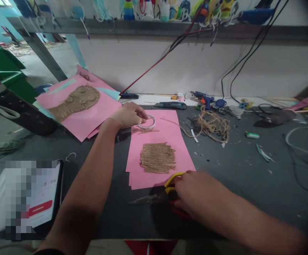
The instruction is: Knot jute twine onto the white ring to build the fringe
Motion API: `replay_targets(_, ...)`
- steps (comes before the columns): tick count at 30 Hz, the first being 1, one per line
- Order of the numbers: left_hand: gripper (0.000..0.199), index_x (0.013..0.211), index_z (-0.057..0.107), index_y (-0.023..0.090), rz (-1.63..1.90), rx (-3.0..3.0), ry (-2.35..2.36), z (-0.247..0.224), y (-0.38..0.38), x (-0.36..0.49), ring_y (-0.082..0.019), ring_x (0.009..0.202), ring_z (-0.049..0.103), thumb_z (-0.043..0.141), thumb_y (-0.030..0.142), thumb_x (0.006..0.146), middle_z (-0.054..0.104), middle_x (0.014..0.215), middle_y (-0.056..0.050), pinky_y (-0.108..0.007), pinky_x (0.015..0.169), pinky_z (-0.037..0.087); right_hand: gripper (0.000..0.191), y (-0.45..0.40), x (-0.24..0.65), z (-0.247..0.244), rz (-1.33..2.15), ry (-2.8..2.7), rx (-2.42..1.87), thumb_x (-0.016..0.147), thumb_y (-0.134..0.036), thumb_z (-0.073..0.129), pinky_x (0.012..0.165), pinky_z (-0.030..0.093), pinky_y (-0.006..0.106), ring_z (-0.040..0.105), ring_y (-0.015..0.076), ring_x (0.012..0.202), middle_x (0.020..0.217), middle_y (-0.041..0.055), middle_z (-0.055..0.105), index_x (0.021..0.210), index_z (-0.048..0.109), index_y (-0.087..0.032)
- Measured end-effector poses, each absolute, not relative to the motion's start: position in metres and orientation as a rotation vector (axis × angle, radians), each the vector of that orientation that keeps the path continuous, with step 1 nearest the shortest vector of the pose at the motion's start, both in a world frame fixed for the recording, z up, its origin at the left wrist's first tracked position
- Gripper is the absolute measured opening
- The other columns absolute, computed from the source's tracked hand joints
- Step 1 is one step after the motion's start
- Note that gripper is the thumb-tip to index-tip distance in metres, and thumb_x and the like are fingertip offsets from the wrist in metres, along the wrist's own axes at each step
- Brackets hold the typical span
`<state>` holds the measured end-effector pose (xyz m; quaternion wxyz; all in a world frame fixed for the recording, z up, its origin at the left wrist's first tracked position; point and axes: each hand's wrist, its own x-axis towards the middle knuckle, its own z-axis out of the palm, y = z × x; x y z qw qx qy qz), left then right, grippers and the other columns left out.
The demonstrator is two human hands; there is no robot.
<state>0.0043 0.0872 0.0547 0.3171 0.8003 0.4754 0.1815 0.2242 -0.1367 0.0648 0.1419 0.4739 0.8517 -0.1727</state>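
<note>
My left hand [129, 115] reaches over the far end of a pink sheet [167, 129], its fingers closed on the edge of a thin white ring [150, 124] that looks like a narrow tape roll. Just below the ring lie a few short cut twine strands [145, 131]. Nearer to me on the pink paper is a squarish patch of twine pieces [157, 157] laid side by side. My right hand [193, 193] grips scissors [171, 184] with yellow handles by the near right corner of the paper. Their blades point left, just above or on the dark table; I cannot tell which.
Tangled twine [213, 124] lies right of the paper. Behind it are a utility knife [171, 105] and a blue glue gun [205, 99]. Pink sheets with a twine-covered shape [76, 99] stand left. A phone [47, 194] sits front left; bottles line the shelf [154, 28].
</note>
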Motion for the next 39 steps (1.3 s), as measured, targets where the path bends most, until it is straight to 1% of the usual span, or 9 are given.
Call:
replay_targets(7, 0.023, 0.088, 0.082, 0.022, 0.439, 2.124, 1.301, 0.057, 0.085, 0.006, -0.021, 0.081, 0.068, 0.076, 0.026, 0.066, 0.078, 0.088, -0.007, -0.029, 0.069, 0.050, 0.024, -0.035, 0.242, 0.110, -0.537, 2.602, 1.516, 0.089, -0.042, 0.067, 0.058, 0.041, 0.030, 0.067, 0.0219, 0.070, 0.083, 0.0079, 0.076, 0.094, 0.078, -0.021)
replay_targets(12, 0.019, 0.084, 0.082, 0.023, 0.420, 2.153, 1.248, 0.053, 0.086, 0.006, -0.019, 0.081, 0.067, 0.074, 0.026, 0.067, 0.078, 0.090, -0.006, -0.027, 0.069, 0.049, 0.018, 0.053, 0.271, 0.057, -0.340, 2.536, 2.044, 0.087, -0.028, 0.069, 0.073, 0.048, 0.035, 0.069, 0.0275, 0.088, 0.098, 0.0143, 0.077, 0.097, 0.078, -0.015)
replay_targets(17, 0.021, 0.086, 0.082, 0.022, 0.490, 2.112, 1.217, 0.056, 0.082, 0.015, -0.017, 0.075, 0.065, 0.075, 0.026, 0.067, 0.077, 0.084, -0.005, -0.027, 0.065, 0.048, 0.022, 0.069, 0.284, 0.003, -0.260, 2.482, 2.186, 0.090, -0.031, 0.069, 0.079, 0.049, 0.034, 0.070, 0.0280, 0.093, 0.100, 0.0155, 0.077, 0.100, 0.076, -0.013)
replay_targets(21, 0.025, 0.090, 0.082, 0.022, 0.479, 2.102, 1.202, 0.062, 0.074, 0.027, -0.017, 0.077, 0.066, 0.074, 0.027, 0.067, 0.078, 0.089, -0.005, -0.028, 0.067, 0.049, 0.023, 0.071, 0.284, -0.004, -0.261, 2.472, 2.158, 0.094, -0.029, 0.061, 0.078, 0.047, 0.034, 0.070, 0.0292, 0.093, 0.098, 0.0194, 0.076, 0.093, 0.074, -0.011)
replay_targets(24, 0.027, 0.091, 0.081, 0.021, 0.445, 2.140, 1.231, 0.064, 0.069, 0.031, -0.017, 0.077, 0.065, 0.074, 0.026, 0.066, 0.078, 0.091, -0.006, -0.028, 0.067, 0.049, 0.020, 0.069, 0.284, 0.005, -0.269, 2.502, 2.166, 0.095, -0.024, 0.058, 0.074, 0.047, 0.032, 0.070, 0.0280, 0.090, 0.098, 0.0201, 0.075, 0.101, 0.070, -0.010)
replay_targets(28, 0.025, 0.090, 0.082, 0.023, 0.431, 2.173, 1.256, 0.066, 0.068, 0.032, -0.017, 0.076, 0.063, 0.072, 0.027, 0.067, 0.078, 0.089, -0.005, -0.028, 0.067, 0.047, 0.012, 0.059, 0.283, 0.028, -0.542, 2.733, 2.186, 0.089, -0.015, 0.060, 0.072, 0.047, 0.030, 0.069, 0.0216, 0.083, 0.090, 0.0110, 0.076, 0.098, 0.068, -0.015)
replay_targets(32, 0.022, 0.088, 0.083, 0.024, 0.479, 2.221, 1.256, 0.067, 0.068, 0.034, -0.016, 0.072, 0.060, 0.071, 0.028, 0.069, 0.076, 0.081, -0.003, -0.028, 0.063, 0.045, 0.020, 0.046, 0.275, 0.052, -0.890, 2.856, 2.110, 0.084, -0.014, 0.064, 0.067, 0.049, 0.028, 0.069, 0.0187, 0.079, 0.088, 0.0077, 0.077, 0.103, 0.069, -0.016)
replay_targets(34, 0.018, 0.084, 0.082, 0.024, 0.554, 2.251, 1.235, 0.068, 0.066, 0.037, -0.017, 0.075, 0.061, 0.072, 0.026, 0.070, 0.076, 0.084, -0.003, -0.028, 0.065, 0.045, 0.017, 0.042, 0.270, 0.059, -0.822, 2.917, 2.039, 0.084, -0.015, 0.064, 0.067, 0.048, 0.029, 0.068, 0.0177, 0.076, 0.087, 0.0066, 0.077, 0.098, 0.073, -0.016)
replay_targets(39, 0.009, 0.076, 0.079, 0.021, 0.652, 2.342, 1.141, 0.070, 0.064, 0.047, -0.023, 0.105, 0.062, 0.077, 0.021, 0.068, 0.072, 0.120, -0.005, -0.030, 0.088, 0.048, 0.018, 0.040, 0.262, 0.060, -0.813, 3.011, 1.927, 0.083, -0.014, 0.062, 0.067, 0.047, 0.029, 0.066, 0.0158, 0.074, 0.086, 0.0041, 0.077, 0.094, 0.076, -0.018)
